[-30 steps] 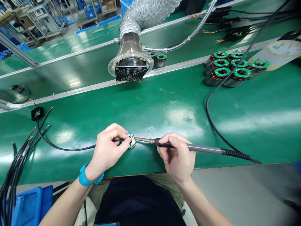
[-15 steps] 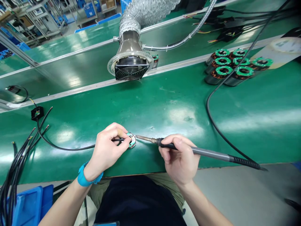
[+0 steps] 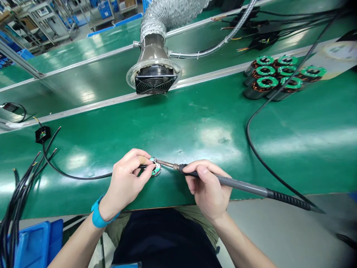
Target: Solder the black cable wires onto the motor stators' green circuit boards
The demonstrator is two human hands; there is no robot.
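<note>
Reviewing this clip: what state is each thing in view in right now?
left hand: shut on the board and wire
right hand: holding the iron like a pen
soldering iron: tip at the board's edge
round green circuit board: held in the left fingertips
black wire: trailing left along the bench
fume extractor: fan grille facing the person
motor stators: clustered together, copper windings showing

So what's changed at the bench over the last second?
The soldering iron has swung in the right hand: its rear end has dropped toward the person, while its tip stays at the round green board. Nothing was taken up or let go. The left hand stays on the board and black wire, and the board hasn't visibly shifted on the bench.
</note>
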